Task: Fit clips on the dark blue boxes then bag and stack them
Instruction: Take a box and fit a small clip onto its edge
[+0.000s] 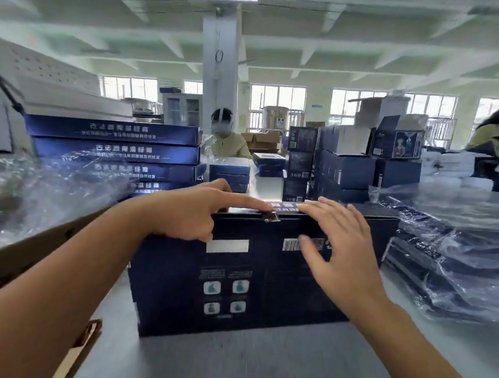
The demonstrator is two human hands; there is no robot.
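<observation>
- Table [225, 364]: grey, bare strip nearest me; cardboard flap at my left.
- Box [248, 277]: dark blue, 1 in front of me, stood on edge w/ printed back toward me, prob. so the top edge sits up where I can work it.
- Right hand [339, 250]: fingers spread wide & straight, holding nothing; fingertips at the top edge, thumb low over the barcode. Looks like it's steadying the box.
- Left hand [194, 213]: index finger out straight along the top edge, tip right at the clip; other fingers curled under, gripping nothing I can see.
- Clip [271, 216]: 1, small, dark w/ gold trim, on the top edge between my hands. Fully seated? Can't tell.
- Bagged boxes [454, 257] at right, lying in clear film; count unclear.
- Stack [116, 154] far left: 4 blue boxes visible, flat, partly behind film.
- 2 people beyond, among more cartons.
</observation>
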